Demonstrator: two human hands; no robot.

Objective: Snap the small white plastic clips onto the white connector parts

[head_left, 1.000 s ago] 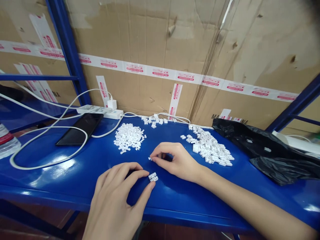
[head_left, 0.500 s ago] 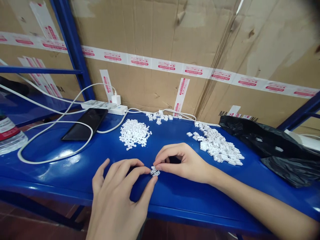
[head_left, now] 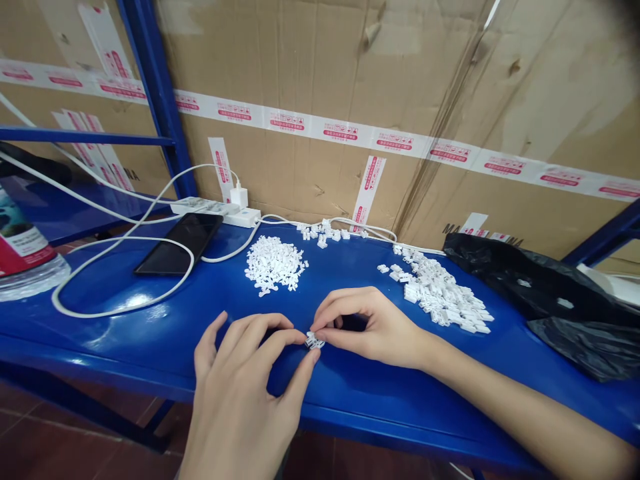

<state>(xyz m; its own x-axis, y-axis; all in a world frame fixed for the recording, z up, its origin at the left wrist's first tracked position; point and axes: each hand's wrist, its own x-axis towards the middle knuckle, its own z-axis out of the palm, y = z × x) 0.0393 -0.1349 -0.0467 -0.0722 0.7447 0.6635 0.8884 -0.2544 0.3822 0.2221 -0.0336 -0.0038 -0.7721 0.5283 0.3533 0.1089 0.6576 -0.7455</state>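
Between my fingertips is a small white plastic piece with dark slots (head_left: 315, 341), held just over the front of the blue table. My left hand (head_left: 250, 380) pinches it from the left between thumb and index finger, the other fingers curved and apart. My right hand (head_left: 373, 327) has thumb and index finger closed at the piece's upper right edge; whether a smaller part is in that pinch I cannot make out. Beyond my hands lies a heap of tiny white parts (head_left: 276, 265). To the right is a pile of white rectangular plastic pieces (head_left: 443, 293).
A few white pieces (head_left: 324, 233) lie at the back beside a cable. At left are a black phone (head_left: 179, 245), a white power strip (head_left: 215, 210), looped white cable (head_left: 120, 313) and a bottle (head_left: 25, 250). A black plastic bag (head_left: 560, 307) lies right. Cardboard (head_left: 300, 60) stands behind.
The whole view has shifted slightly, so things appear a little further right. Both hands keep their hold around the small white piece, which looks slightly turned.
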